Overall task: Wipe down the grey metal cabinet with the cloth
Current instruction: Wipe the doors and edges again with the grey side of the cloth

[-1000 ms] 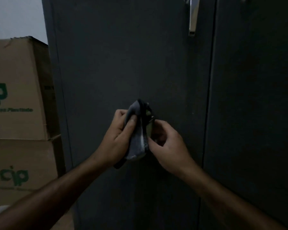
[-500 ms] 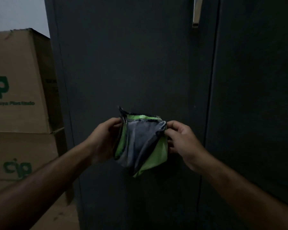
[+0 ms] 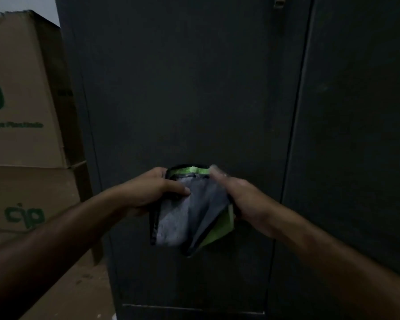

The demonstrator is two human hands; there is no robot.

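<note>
The grey metal cabinet [image 3: 194,88] fills the view, its left door right in front of me and a second door [image 3: 356,135] to the right. A grey cloth [image 3: 189,218] with bright green edging hangs between my hands in front of the left door. My left hand [image 3: 153,190] grips the cloth's left edge, thumb on top. My right hand [image 3: 238,195] holds its right edge, and its fingertips are blurred. Whether the cloth touches the door I cannot tell.
The tip of a silver door handle [image 3: 279,2] shows at the top edge. Two stacked cardboard boxes [image 3: 21,100] with green lettering stand left of the cabinet. A brown cardboard surface [image 3: 74,294] lies below them.
The cloth was bunched between my hands a second ago. Both hands have since pulled it apart into a spread shape with the green edge showing. The view has tilted down.
</note>
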